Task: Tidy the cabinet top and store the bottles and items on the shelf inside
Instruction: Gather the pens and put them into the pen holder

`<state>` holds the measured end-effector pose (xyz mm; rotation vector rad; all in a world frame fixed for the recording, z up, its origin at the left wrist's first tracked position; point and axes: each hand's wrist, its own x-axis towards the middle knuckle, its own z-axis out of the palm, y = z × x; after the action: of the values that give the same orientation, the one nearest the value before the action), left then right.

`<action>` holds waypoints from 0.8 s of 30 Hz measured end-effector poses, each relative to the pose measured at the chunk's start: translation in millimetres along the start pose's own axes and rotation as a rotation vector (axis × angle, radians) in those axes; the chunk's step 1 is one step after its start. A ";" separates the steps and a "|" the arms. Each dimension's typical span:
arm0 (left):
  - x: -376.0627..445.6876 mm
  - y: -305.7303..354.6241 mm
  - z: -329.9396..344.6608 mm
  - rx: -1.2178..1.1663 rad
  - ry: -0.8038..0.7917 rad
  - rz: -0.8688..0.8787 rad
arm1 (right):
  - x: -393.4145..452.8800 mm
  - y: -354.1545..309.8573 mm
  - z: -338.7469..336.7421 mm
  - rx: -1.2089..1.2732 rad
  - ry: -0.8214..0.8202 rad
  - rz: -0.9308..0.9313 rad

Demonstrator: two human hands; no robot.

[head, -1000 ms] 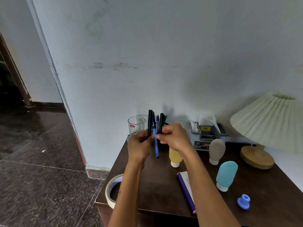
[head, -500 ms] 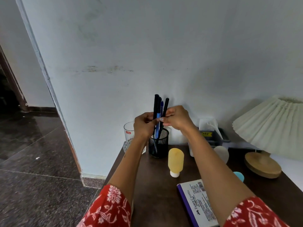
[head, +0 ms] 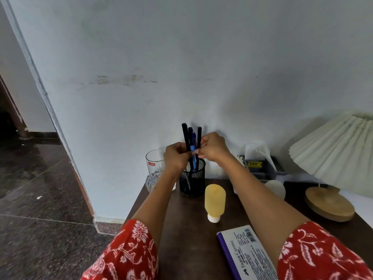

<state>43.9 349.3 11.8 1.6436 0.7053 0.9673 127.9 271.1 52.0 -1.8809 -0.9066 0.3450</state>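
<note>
Both hands hold a bunch of black and blue pens (head: 191, 138) upright, their lower ends inside a black mesh pen cup (head: 192, 181) at the back of the dark wooden cabinet top (head: 187, 235). My left hand (head: 175, 157) grips the pens from the left. From the right, my right hand (head: 212, 148) pinches them. A yellow squeeze bottle (head: 215, 201) stands cap-down just in front of the cup. A whitish squeeze bottle (head: 275, 188) shows behind my right forearm.
A clear glass tumbler (head: 155, 167) stands left of the cup near the cabinet's left edge. A purple-edged stamp pad box (head: 247, 255) lies at the front. A grey organiser tray (head: 262, 168) and a pleated lamp (head: 335, 158) on a wooden base fill the right.
The pens went from held above the cabinet in front of the cup to lowered into it. The view moved closer and tilted up, so the blue bottle, tape roll and blue cap left the frame.
</note>
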 end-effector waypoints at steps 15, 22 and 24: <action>-4.9 -6.3 8.7 0.179 -0.024 -0.093 | 13.9 22.1 22.0 -0.217 -0.018 0.017; -7.9 2.3 10.7 0.290 -0.062 -0.116 | 15.5 23.3 24.8 -0.276 -0.040 0.010; -8.5 4.8 11.6 0.306 -0.061 -0.128 | 15.1 23.8 25.3 -0.297 -0.036 0.011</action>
<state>49.6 335.3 13.0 1.8589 0.9408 0.7403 133.8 292.8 21.5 -2.1572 -1.0164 0.2617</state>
